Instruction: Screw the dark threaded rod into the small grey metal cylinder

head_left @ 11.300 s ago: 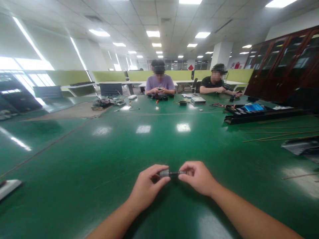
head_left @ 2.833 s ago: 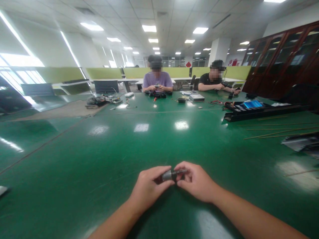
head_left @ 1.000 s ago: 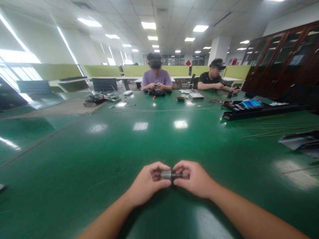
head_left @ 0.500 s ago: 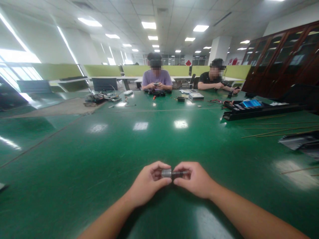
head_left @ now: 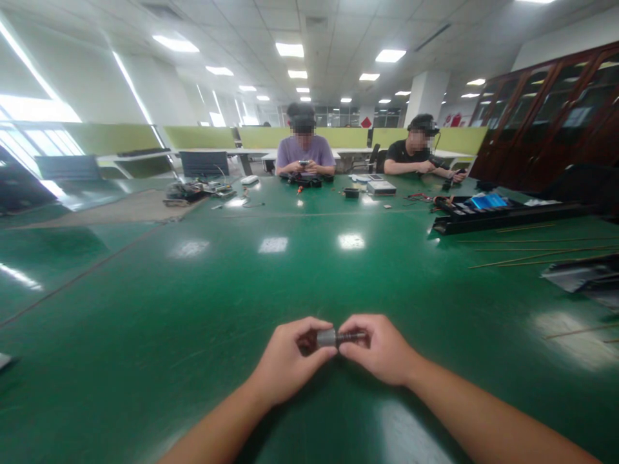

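Just above the green table, my left hand (head_left: 285, 362) is closed with thumb and fingers around a short grey metal cylinder (head_left: 326, 338). From the cylinder's right end runs a thinner dark ribbed shaft (head_left: 347, 336), perhaps threaded or wound with a spring. My right hand (head_left: 385, 351) pinches around this shaft, its thumb below and index finger above. The two hands almost meet where cylinder and shaft join. Whether the two are one piece or separate parts I cannot tell. The shaft points to the right, roughly level, and its far end lies within the right hand.
The shiny green table (head_left: 232, 277) stretches ahead. On the right lie thin rods (head_left: 522, 258), a long black channel (head_left: 483, 219) and metal profiles (head_left: 580, 274). Electronic parts (head_left: 193, 190) sit far left. Two people, one in a purple shirt (head_left: 285, 154), work across the table.
My left hand and the cylinder have shifted slightly to the right and down. The right hand stays nearly in place, still on the shaft.
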`<state>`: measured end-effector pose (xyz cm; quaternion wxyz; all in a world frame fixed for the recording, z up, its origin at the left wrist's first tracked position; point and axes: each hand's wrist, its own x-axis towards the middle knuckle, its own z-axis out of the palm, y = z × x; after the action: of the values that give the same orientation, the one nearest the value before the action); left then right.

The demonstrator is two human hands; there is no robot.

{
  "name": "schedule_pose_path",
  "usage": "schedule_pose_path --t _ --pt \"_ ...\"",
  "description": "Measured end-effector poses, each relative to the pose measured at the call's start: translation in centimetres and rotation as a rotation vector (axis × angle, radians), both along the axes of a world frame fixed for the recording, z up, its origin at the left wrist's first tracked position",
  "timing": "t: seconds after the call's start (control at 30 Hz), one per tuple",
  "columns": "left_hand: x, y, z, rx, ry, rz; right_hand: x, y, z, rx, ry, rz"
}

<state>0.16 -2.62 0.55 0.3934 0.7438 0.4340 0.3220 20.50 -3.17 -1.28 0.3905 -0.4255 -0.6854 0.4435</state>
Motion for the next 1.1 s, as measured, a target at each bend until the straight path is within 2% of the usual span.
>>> schedule_pose_path --t 0.17,0.4,0.73,1.1 --pt "-0.03 -0.17 0.44 0.172 0.148 0.011 0.06 0.13 0.11 0.013 -0.017 -0.010" --pt "-0.16 -0.20 0.40 0.189 0.169 -0.030 0.06 0.06 0.15 0.034 -0.052 -0.020" --pt "0.00 -0.47 0.32 0.213 0.231 0.016 0.11 0.14 0.06 0.085 -0.066 -0.022" --pt "-0.01 -0.41 0.22 0.217 0.258 0.043 0.18 0.24 0.06 0.048 -0.041 -0.010"
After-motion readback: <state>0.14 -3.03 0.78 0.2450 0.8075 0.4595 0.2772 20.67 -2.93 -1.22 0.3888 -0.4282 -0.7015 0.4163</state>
